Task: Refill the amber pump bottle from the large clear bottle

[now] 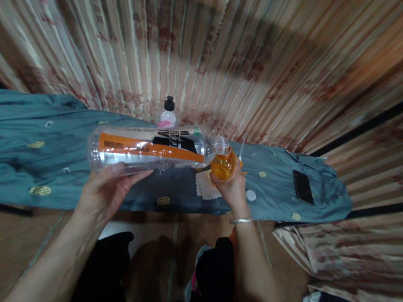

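My left hand (108,184) is closed round the lower side of a large clear plastic bottle (148,150) with an orange, black and silver label. The bottle lies nearly level in the air, its neck pointing right. At its mouth is a small orange see-through container (224,165), held in the fingers of my right hand (234,187). Mouth and container meet or overlap; I cannot tell whether they touch. Whether the orange colour is liquid or the container itself is unclear. Below them, a pale scalloped-edged cloth or paper (205,187) lies on the table, partly hidden.
A teal patterned cloth (60,149) covers the narrow table. Behind the large bottle stands a small bottle with a black top (168,110). A white round cap (251,195) lies right of my wrist, and a dark phone (303,186) farther right. Pleated curtains (203,44) surround the table.
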Action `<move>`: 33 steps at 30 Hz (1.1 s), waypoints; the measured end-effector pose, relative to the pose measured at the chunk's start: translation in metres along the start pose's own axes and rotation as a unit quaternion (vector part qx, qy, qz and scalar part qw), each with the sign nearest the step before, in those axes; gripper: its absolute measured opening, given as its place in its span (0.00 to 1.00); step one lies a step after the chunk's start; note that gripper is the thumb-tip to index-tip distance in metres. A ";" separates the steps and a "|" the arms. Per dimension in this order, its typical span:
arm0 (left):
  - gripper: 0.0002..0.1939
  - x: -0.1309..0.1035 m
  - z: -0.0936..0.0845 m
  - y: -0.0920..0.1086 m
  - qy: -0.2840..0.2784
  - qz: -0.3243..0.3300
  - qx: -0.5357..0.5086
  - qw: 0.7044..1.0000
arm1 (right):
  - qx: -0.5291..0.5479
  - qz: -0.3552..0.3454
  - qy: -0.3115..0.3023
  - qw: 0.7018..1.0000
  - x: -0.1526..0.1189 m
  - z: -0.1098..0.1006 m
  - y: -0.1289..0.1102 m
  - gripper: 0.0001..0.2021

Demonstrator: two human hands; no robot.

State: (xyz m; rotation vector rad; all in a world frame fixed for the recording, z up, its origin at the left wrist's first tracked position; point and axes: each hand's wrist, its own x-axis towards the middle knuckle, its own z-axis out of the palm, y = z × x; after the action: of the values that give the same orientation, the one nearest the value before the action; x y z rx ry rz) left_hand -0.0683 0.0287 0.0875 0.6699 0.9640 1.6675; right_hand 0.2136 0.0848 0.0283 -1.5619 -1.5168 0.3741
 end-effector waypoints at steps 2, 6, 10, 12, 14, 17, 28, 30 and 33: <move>0.36 0.001 -0.002 -0.001 -0.003 0.001 0.002 1.000 | -0.001 0.004 0.001 1.000 0.000 0.000 0.000 0.39; 0.33 0.002 -0.005 -0.003 -0.010 -0.001 0.003 1.000 | -0.003 0.000 -0.001 1.000 0.001 0.000 0.000 0.38; 0.31 0.001 -0.006 -0.003 -0.015 -0.001 0.000 1.000 | -0.011 -0.005 -0.007 1.000 0.000 -0.001 -0.001 0.38; 0.32 0.001 -0.005 -0.003 -0.008 0.003 -0.004 1.000 | -0.013 0.000 -0.004 1.000 -0.001 -0.001 -0.001 0.39; 0.33 0.001 -0.003 -0.003 -0.002 0.002 -0.009 1.000 | -0.012 0.003 0.002 1.000 -0.001 0.000 0.000 0.39; 0.35 0.000 -0.002 -0.003 0.003 0.000 -0.018 1.000 | -0.009 -0.004 0.005 1.000 0.000 0.001 0.002 0.39; 0.32 0.001 -0.004 -0.003 -0.008 0.002 -0.016 1.000 | -0.003 -0.007 -0.004 1.000 0.001 -0.001 -0.001 0.38; 0.31 0.001 -0.005 -0.003 -0.007 0.000 -0.018 1.000 | -0.002 -0.003 -0.005 1.000 0.001 -0.001 -0.001 0.38; 0.30 0.001 -0.005 -0.003 0.000 -0.005 -0.022 1.000 | -0.005 0.005 -0.014 1.000 0.001 -0.002 -0.002 0.38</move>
State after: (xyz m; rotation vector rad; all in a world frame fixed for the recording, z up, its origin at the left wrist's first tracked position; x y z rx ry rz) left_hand -0.0709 0.0289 0.0820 0.6354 0.9274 1.6754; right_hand 0.2137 0.0850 0.0315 -1.5794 -1.5347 0.3963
